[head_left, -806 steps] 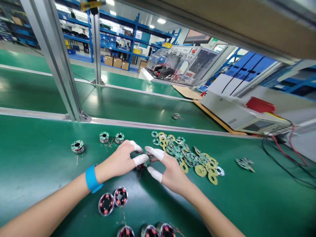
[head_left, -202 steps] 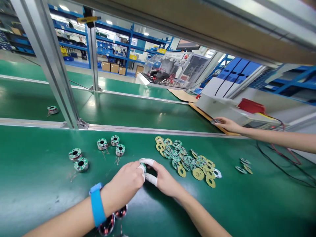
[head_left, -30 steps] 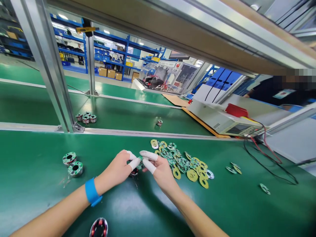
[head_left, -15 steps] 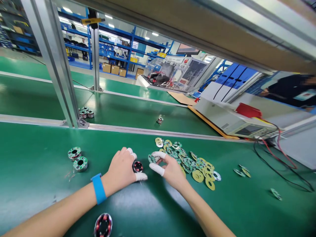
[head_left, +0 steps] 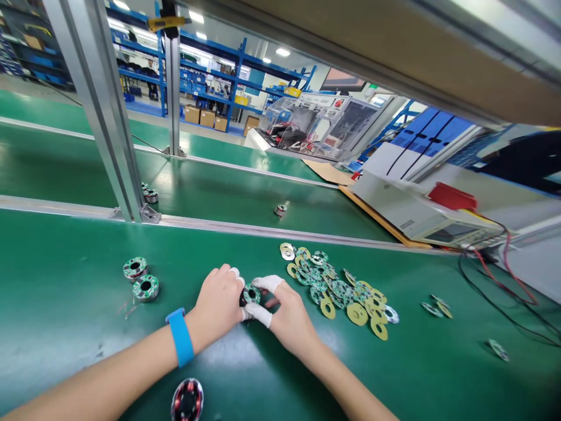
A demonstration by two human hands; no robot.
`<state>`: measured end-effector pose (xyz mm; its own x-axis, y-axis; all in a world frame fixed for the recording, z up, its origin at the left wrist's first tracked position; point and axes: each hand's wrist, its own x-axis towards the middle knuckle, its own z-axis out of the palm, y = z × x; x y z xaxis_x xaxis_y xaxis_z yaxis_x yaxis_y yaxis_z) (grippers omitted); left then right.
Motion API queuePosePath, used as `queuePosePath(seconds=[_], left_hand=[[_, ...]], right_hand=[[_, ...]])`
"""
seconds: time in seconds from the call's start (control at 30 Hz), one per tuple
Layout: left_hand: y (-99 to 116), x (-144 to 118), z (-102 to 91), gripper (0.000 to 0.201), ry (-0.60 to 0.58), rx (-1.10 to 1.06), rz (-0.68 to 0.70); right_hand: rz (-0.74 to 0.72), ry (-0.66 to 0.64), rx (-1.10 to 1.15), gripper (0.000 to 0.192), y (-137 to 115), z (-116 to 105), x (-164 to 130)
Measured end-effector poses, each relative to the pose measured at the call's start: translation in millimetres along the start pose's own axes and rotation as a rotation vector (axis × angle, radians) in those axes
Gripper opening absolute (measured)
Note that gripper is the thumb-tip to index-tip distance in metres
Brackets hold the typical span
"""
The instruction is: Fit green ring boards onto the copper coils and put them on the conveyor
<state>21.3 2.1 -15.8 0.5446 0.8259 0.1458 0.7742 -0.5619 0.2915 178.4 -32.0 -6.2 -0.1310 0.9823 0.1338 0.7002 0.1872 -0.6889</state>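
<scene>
Green ring board seated on a coil, both hands closed around the assembly.

The coil (head_left: 243,299) is gripped by the left hand (head_left: 218,304) on the green desk (head_left: 65,327); the small green ring board (head_left: 252,293) is pinched on top of it by the right hand (head_left: 287,313), whose fingertips (head_left: 268,283) are capped in white. A pile of loose ring boards (head_left: 337,286) is spread just right of the hands. Two finished coils (head_left: 141,279) are set well to the left, and one bare coil (head_left: 187,400) lies at the near edge.
</scene>
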Motion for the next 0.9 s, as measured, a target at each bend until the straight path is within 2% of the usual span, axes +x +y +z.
queuePosePath(seconds=[0.27, 0.57, 0.9], left_hand=[[0.9, -0.6, 0.0, 0.015, -0.009, -0.028, -0.016], [1.2, -0.6, 0.5, 0.013, 0.018, -0.019, -0.015], [1.1, -1.7, -0.3, 0.012, 0.01, -0.032, -0.028]], right_hand=[[-0.147, 0.089, -0.235, 0.031, 9.2, 1.8, -6.1], [-0.232, 0.209, -0.136, 0.028, 18.7, 13.7, -6.9], [-0.246, 0.238, -0.178, 0.026, 18.8, 15.1, -8.6]])
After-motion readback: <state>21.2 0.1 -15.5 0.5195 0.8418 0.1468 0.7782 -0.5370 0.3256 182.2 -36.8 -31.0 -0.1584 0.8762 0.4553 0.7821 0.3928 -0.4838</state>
